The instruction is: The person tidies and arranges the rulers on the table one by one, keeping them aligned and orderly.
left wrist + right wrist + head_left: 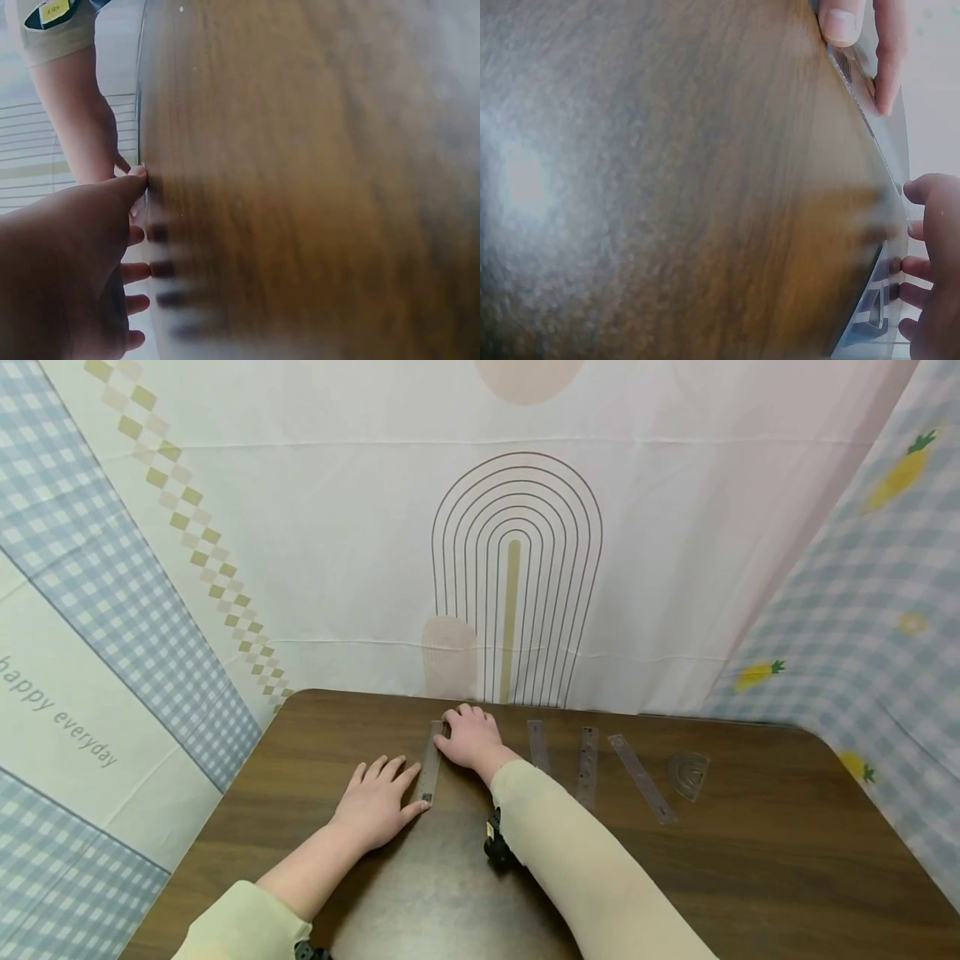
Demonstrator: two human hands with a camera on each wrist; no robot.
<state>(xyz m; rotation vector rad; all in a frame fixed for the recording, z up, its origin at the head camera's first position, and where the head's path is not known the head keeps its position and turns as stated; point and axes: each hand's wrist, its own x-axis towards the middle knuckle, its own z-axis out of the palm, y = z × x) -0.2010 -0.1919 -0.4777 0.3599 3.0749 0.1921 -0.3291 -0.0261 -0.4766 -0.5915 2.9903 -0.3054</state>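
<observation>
A clear ruler (431,768) lies flat on the wooden table, running away from me between the two hands. My left hand (377,806) rests to its left with fingers spread, its thumb tip touching the near end. My right hand (472,737) is at the far end, thumb and forefinger touching the ruler there, the other fingers slightly bent on the tabletop. In the right wrist view, the long edge of the ruler (861,109) runs from the left thumb (841,26) towards the right hand (939,255). The left wrist view shows the left hand (67,262) from behind.
To the right lie a clear strip (537,745), a clear ruler with cut-outs (587,764), a slanting clear ruler (641,778) and a clear protractor (687,774). A patterned cloth (360,568) hangs behind the table (787,843). The right forearm crosses the table's middle.
</observation>
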